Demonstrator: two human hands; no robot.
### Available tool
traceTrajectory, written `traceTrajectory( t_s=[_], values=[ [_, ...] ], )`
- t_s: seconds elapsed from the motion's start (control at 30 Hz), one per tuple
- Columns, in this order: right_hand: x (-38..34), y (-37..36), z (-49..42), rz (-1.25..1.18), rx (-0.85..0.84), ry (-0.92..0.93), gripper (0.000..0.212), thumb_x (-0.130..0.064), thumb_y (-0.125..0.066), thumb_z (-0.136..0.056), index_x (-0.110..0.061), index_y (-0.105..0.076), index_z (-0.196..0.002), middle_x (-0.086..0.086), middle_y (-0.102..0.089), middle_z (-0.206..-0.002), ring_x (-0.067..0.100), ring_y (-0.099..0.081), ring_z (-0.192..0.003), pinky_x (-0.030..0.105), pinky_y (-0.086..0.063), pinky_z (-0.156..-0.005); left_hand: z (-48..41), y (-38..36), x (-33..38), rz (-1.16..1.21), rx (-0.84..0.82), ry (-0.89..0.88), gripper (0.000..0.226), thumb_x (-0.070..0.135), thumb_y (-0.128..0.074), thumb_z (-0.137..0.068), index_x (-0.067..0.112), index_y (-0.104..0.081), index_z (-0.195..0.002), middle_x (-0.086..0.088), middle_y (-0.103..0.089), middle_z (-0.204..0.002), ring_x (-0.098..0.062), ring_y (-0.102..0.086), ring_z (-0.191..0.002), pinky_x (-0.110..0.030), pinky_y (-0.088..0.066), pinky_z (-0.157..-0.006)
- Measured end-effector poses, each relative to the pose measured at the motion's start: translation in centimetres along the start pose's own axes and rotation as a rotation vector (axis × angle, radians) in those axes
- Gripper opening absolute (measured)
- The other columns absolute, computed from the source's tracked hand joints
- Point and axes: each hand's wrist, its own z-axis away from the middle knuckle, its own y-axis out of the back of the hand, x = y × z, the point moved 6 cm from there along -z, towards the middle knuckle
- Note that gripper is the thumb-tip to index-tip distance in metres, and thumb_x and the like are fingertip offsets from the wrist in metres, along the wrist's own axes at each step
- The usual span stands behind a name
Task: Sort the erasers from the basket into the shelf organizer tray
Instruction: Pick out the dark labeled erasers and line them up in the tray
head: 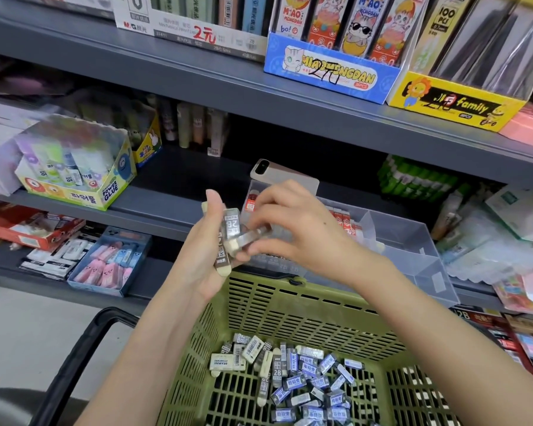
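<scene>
A green slotted basket (pixel 290 305) sits low in front of me, with several wrapped erasers (pixel 302 373) heaped on its floor. Above its far rim, my left hand (pixel 202 256) grips a stack of long grey 2B erasers (pixel 226 241) upright. My right hand (pixel 293 232) pinches one more eraser (pixel 256 236) lying across that stack. Just behind the hands stands the clear plastic organizer tray (pixel 413 241) on the shelf, divided into compartments, with red-labelled erasers (pixel 345 222) in a back compartment.
A phone (pixel 277 175) lies on the shelf behind the tray. Left of it stands a Power Glue box (pixel 74 179); a blue box of pink and blue erasers (pixel 111 259) sits lower left. Green glue sticks (pixel 419 182) are at right. The basket's black handle (pixel 83 348) hangs left.
</scene>
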Motion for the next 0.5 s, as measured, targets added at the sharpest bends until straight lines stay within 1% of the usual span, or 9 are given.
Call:
traceTrajectory(
  t_s=[0.03,0.07,0.13,0.17,0.23,0.3,0.33,0.43,0.5],
  values=[
    [-0.2,0.0,0.1,0.056,-0.005,0.064,0.028,-0.031,-0.074,-0.074,-0.004,-0.068,-0.08,0.012,-0.06,-0.09,0.03,-0.053,-0.085,0.044,-0.047,-0.07,0.0,0.1,0.2,-0.02,0.014,-0.015,0.058,0.07,-0.054,-0.064,0.017,-0.074,-0.071,-0.003,-0.063,-0.063,-0.012,-0.056,-0.051,-0.023,-0.047,-0.045],
    [-0.4,-0.2,0.2,0.105,-0.021,0.114,0.029,-0.03,-0.074,-0.074,-0.002,-0.066,-0.075,0.013,-0.06,-0.087,0.031,-0.053,-0.082,0.044,-0.048,-0.065,0.0,0.2,0.3,-0.03,0.028,-0.03,0.055,0.069,-0.053,-0.067,0.017,-0.073,-0.069,-0.002,-0.062,-0.06,-0.012,-0.055,-0.049,-0.022,-0.046,-0.043],
    [-0.7,-0.7,0.2,0.119,-0.071,0.123,0.025,-0.023,-0.072,-0.077,-0.001,-0.06,-0.074,0.011,-0.058,-0.082,0.029,-0.052,-0.077,0.041,-0.048,-0.061,0.0,0.3,0.3,-0.015,0.056,-0.046,0.053,0.064,-0.054,-0.07,0.012,-0.062,-0.077,0.0,-0.059,-0.056,-0.01,-0.052,-0.045,-0.02,-0.042,-0.038],
    [-0.7,-1.0,0.3,0.074,-0.088,0.07,0.022,-0.019,-0.072,-0.079,-0.003,-0.058,-0.077,0.006,-0.056,-0.08,0.024,-0.05,-0.074,0.038,-0.046,-0.062,0.0,0.4,0.3,-0.01,0.071,-0.049,0.053,0.062,-0.055,-0.069,0.011,-0.056,-0.081,0.0,-0.058,-0.057,-0.01,-0.053,-0.045,-0.02,-0.042,-0.037],
    [0.0,-1.4,0.7,-0.066,-0.094,-0.105,0.022,-0.016,-0.071,-0.081,-0.009,-0.055,-0.093,-0.004,-0.054,-0.08,0.015,-0.049,-0.07,0.033,-0.044,-0.063,0.0,0.4,0.2,-0.01,0.08,-0.047,0.059,0.062,-0.057,-0.068,0.007,-0.053,-0.088,-0.005,-0.059,-0.063,-0.012,-0.054,-0.048,-0.02,-0.043,-0.039],
    [0.8,-1.5,1.1,-0.215,-0.092,-0.253,0.033,-0.014,-0.071,-0.081,-0.017,-0.052,-0.108,-0.002,-0.06,-0.085,0.015,-0.056,-0.071,0.034,-0.05,-0.069,0.1,0.2,0.2,0.008,0.077,-0.041,0.064,0.063,-0.058,-0.065,0.005,-0.053,-0.093,-0.007,-0.058,-0.065,-0.012,-0.054,-0.049,-0.02,-0.043,-0.04],
    [1.3,-1.2,1.2,-0.288,-0.066,-0.315,0.034,-0.011,-0.071,-0.08,-0.02,-0.053,-0.107,0.001,-0.062,-0.086,0.017,-0.059,-0.073,0.036,-0.052,-0.072,0.1,0.1,0.3,0.02,0.071,-0.04,0.063,0.063,-0.058,-0.064,0.005,-0.053,-0.091,-0.006,-0.057,-0.063,-0.012,-0.054,-0.049,-0.02,-0.042,-0.039],
    [4.1,-0.3,1.7,-0.477,0.024,-0.55,0.025,-0.002,-0.066,-0.083,-0.024,-0.06,-0.094,0.004,-0.066,-0.087,0.02,-0.067,-0.075,0.039,-0.055,-0.078,0.2,-0.1,0.3,0.034,0.063,-0.044,0.056,0.06,-0.059,-0.064,0.009,-0.051,-0.085,-0.004,-0.057,-0.059,-0.012,-0.054,-0.049,-0.019,-0.041,-0.039],
    [6.0,-0.2,2.4,-0.476,-0.01,-0.645,0.02,-0.004,-0.06,-0.088,-0.022,-0.067,-0.093,-0.001,-0.068,-0.089,0.014,-0.068,-0.072,0.036,-0.055,-0.08,0.2,0.2,0.4,0.041,0.08,-0.053,0.055,0.059,-0.059,-0.066,0.009,-0.05,-0.086,-0.004,-0.057,-0.059,-0.012,-0.053,-0.049,-0.019,-0.041,-0.039]
  ],
)
